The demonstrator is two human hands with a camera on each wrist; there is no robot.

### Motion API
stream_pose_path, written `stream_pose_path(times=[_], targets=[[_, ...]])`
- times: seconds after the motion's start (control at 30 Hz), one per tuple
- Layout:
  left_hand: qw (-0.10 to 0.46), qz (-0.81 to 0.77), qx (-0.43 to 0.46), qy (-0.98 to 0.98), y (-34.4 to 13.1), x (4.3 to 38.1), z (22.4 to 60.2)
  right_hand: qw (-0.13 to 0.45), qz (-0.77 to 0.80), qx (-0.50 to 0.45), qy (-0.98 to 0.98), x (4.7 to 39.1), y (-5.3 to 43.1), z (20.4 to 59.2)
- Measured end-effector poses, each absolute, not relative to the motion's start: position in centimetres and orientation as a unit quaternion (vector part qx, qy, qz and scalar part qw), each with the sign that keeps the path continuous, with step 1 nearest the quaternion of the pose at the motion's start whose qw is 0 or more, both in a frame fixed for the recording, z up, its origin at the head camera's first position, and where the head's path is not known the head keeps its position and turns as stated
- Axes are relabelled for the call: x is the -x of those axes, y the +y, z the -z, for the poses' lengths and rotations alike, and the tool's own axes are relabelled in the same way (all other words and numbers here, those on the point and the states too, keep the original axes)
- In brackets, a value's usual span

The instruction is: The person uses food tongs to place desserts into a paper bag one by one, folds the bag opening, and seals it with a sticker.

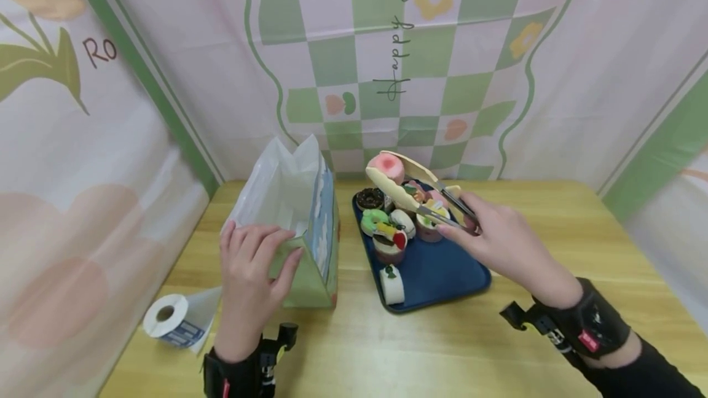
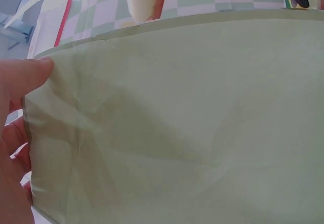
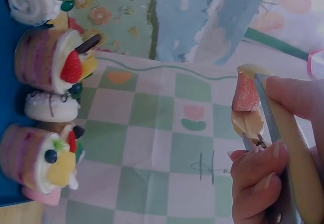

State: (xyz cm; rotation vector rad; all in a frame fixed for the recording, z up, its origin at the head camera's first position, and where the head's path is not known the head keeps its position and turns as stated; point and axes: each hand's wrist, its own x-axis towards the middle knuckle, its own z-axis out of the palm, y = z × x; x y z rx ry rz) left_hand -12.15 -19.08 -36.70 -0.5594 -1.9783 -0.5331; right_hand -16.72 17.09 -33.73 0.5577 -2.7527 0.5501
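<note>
One bag (image 1: 308,281), one tray (image 1: 442,275), one tongs (image 1: 391,187), one label roll (image 1: 179,331), one held pink treat (image 1: 389,168), one roll cake (image 1: 393,288)

My tongs (image 1: 391,188) hide the lower side of the pink doughnut (image 1: 389,166) and parts of the cakes (image 1: 416,190) behind them. My right grip (image 1: 500,241) covers some of the tray's (image 1: 437,272) right edge. From my left wrist, the bag (image 2: 177,107) blocks most of what lies beyond, and the left edge crops my left grip (image 1: 251,269). The label roll's (image 1: 179,331) print is too small to read.
</note>
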Motion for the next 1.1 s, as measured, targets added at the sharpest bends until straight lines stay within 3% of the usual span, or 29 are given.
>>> stream_pose_path(times=[0.4,1.1], targets=[[0.492,0.225,0.232,-0.809,-19.0,12.2,36.4,0.154,-0.187,-0.229,-0.943,16.9,15.4,31.7],[0.5,0.223,0.245,-0.8,-19.2,12.2,36.4,0.105,-0.202,-0.272,-0.935,16.6,11.1,28.4]])
